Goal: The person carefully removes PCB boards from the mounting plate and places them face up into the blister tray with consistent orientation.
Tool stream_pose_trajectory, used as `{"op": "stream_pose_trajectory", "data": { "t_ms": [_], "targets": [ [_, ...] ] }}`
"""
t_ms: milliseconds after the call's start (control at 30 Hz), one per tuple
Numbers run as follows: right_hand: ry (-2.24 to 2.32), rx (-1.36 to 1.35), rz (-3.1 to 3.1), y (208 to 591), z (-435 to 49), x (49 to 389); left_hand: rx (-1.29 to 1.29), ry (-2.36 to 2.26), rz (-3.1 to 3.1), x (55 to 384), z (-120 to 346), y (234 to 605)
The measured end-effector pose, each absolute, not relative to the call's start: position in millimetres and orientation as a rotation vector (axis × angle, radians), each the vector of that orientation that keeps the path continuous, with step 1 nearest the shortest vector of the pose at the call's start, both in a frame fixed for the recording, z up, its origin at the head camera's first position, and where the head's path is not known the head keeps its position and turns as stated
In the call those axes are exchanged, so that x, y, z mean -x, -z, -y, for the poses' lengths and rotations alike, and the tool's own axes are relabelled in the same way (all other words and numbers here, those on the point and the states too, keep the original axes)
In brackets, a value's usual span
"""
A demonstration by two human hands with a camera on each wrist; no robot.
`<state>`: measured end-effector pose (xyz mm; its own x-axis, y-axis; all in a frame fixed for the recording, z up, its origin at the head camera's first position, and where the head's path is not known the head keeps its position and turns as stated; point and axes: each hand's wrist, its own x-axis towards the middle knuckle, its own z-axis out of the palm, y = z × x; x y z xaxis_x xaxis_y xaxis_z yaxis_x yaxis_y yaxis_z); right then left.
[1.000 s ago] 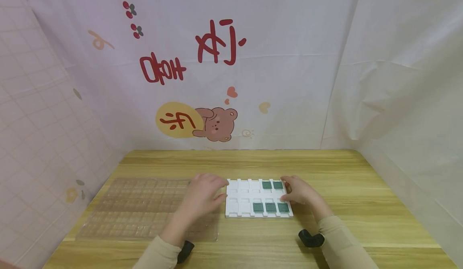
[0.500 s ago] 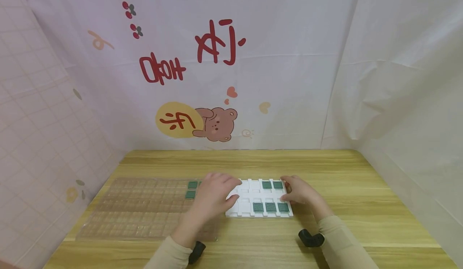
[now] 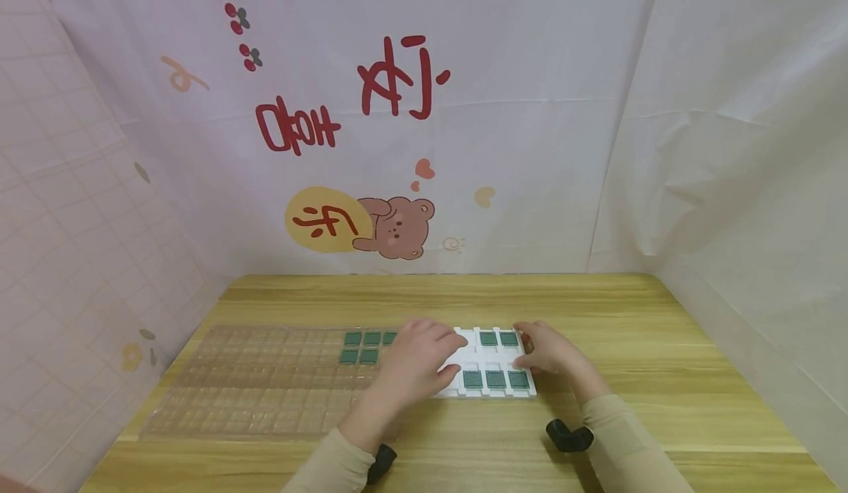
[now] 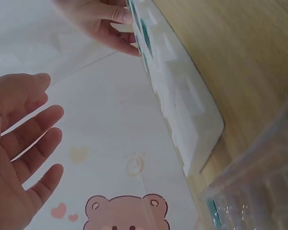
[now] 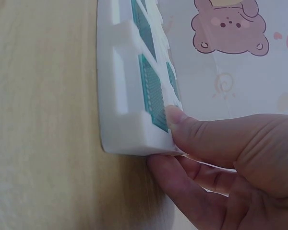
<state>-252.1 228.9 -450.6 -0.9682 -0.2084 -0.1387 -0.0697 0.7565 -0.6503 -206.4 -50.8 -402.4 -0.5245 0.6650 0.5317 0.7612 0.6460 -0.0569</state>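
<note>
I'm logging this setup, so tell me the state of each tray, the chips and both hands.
White rectangular plastic tray: flat on the wooden table, partly filled.
Square green chips in the white tray: five visible, lying in compartments.
Clear rectangular plastic tray: flat, no chips visible in its left part.
Square green chips in the clear tray: five visible.
Left hand: open, holding nothing.
Right hand: gripping the white tray's right end.

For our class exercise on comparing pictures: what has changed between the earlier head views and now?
The left hand has moved right, farther over the white tray, uncovering green chips in the clear plastic tray. No grasp or release shows; the left hand is empty now. Unchanged: the right hand grips the white tray's right end, and its five visible chips lie where they were.
</note>
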Motion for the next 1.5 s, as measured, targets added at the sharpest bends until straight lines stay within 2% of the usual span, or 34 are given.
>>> {"op": "stream_pose_trajectory", "data": {
  "t_ms": [1500],
  "targets": [
    [0.998, 0.211, -2.749, 447, -228, 252, 1.020, 0.149, 2.847, 218, 4, 418]
  ]
}}
